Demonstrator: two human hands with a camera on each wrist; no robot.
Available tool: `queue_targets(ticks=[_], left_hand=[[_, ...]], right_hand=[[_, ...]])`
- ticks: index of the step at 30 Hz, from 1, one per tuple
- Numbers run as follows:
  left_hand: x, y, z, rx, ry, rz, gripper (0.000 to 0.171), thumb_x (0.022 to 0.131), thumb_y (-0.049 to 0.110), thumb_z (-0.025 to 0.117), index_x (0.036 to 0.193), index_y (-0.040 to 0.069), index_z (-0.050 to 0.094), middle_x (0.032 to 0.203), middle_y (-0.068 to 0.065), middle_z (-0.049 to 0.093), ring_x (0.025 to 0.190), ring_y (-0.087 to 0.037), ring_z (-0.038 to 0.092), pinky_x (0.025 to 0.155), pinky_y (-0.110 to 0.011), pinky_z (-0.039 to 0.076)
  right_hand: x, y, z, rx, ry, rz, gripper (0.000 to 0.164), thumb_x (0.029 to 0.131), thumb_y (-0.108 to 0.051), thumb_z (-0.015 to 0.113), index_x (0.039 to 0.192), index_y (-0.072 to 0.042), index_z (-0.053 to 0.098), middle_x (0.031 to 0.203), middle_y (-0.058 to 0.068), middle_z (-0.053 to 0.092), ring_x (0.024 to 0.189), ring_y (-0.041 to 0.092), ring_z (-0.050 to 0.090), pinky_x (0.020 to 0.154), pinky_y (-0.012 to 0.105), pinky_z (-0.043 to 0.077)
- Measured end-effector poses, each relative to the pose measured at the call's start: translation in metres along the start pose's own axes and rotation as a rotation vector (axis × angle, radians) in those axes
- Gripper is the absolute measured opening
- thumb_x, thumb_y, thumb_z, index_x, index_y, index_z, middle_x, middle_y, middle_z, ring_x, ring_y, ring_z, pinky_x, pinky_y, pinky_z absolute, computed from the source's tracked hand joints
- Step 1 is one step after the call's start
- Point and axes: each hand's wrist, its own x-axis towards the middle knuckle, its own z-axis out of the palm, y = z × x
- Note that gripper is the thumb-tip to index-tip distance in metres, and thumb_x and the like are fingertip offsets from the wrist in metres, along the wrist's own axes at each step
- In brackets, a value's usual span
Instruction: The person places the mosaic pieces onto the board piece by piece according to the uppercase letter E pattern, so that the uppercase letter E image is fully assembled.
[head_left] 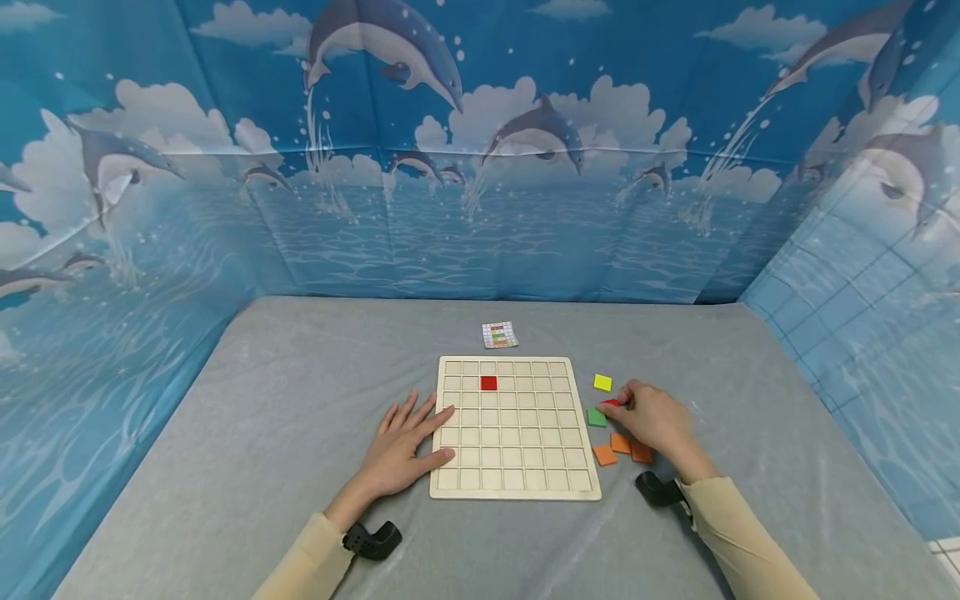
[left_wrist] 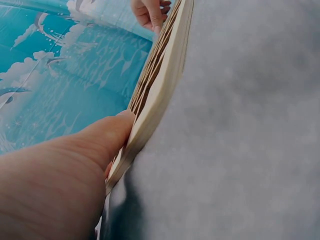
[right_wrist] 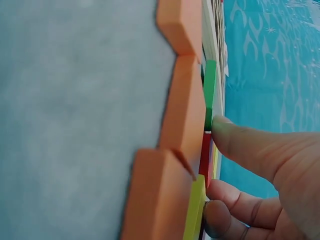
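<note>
My left hand (head_left: 397,454) lies with fingers spread at the left edge of a pale wooden grid board (head_left: 513,429); its thumb and index finger rest on the rim. One red square tile (head_left: 489,383) sits in a cell of the second row. Right of the board, my right hand (head_left: 652,414) pinches another red tile (right_wrist: 205,157) between thumb and fingertips, low among the loose tiles. A green tile (head_left: 596,417) lies beside the thumb, and a yellow tile (head_left: 602,382) is just beyond the fingers. In the right wrist view, a yellow tile (right_wrist: 195,207) also shows near the fingertips.
Orange tiles (head_left: 604,454) lie near the board's lower right side. Behind the board is a small card (head_left: 499,335) printed with a coloured grid. Grey cloth (head_left: 300,400) covers the table, and a dolphin-patterned curtain (head_left: 420,225) surrounds its back and sides.
</note>
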Motion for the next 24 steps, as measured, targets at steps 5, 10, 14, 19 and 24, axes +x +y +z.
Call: queue_targets(ticks=[5,10,14,19,24], left_hand=[[-0.0001,-0.0006,0.0004,0.01,-0.005,-0.001,0.064,0.093,0.056,0.05,0.148,0.026,0.036,0.155,-0.005,0.021,0.143,-0.029,0.004,0.11,-0.053,0.001],[-0.0002,-0.0006,0.0002,0.01,-0.01,-0.003,0.065,0.093,0.056,0.049,0.148,0.026,0.036,0.155,-0.005,0.02,0.143,-0.029,0.004,0.11,-0.053,0.001],[0.0001,-0.0003,0.0006,0.008,-0.007,-0.001,0.065,0.092,0.056,0.05,0.148,0.026,0.036,0.155,-0.005,0.02,0.143,-0.029,0.004,0.11,-0.053,0.001],[0.0001,-0.0005,0.0005,0.0,-0.003,-0.001,0.065,0.092,0.054,0.052,0.148,0.025,0.037,0.155,-0.005,0.02,0.143,-0.029,0.004,0.109,-0.053,0.001],[-0.0001,-0.0003,0.0004,-0.003,-0.004,0.0,0.065,0.092,0.054,0.052,0.148,0.025,0.037,0.155,-0.005,0.02,0.143,-0.029,0.005,0.11,-0.053,0.001]], right_hand=[[0.0018,-0.0009,0.0,0.022,-0.006,-0.019,0.031,0.086,-0.036,0.07,0.085,-0.008,0.056,0.07,0.001,0.054,0.055,0.017,0.046,0.046,0.03,0.034],[0.0048,-0.0017,0.0012,0.03,-0.008,-0.021,0.029,0.087,-0.032,0.071,0.087,-0.007,0.056,0.072,0.002,0.053,0.057,0.018,0.045,0.048,0.03,0.034],[0.006,-0.0018,0.002,0.033,-0.008,-0.015,0.029,0.086,-0.031,0.071,0.088,-0.007,0.056,0.073,0.002,0.052,0.059,0.018,0.045,0.049,0.03,0.034],[0.0064,-0.0029,0.0029,0.065,0.0,-0.033,0.028,0.085,-0.028,0.073,0.085,-0.007,0.053,0.075,0.004,0.049,0.061,0.019,0.045,0.051,0.031,0.033],[0.0056,-0.0031,0.0039,0.09,0.02,-0.051,0.028,0.085,-0.026,0.074,0.085,-0.007,0.052,0.072,0.003,0.047,0.061,0.019,0.044,0.052,0.031,0.031]])
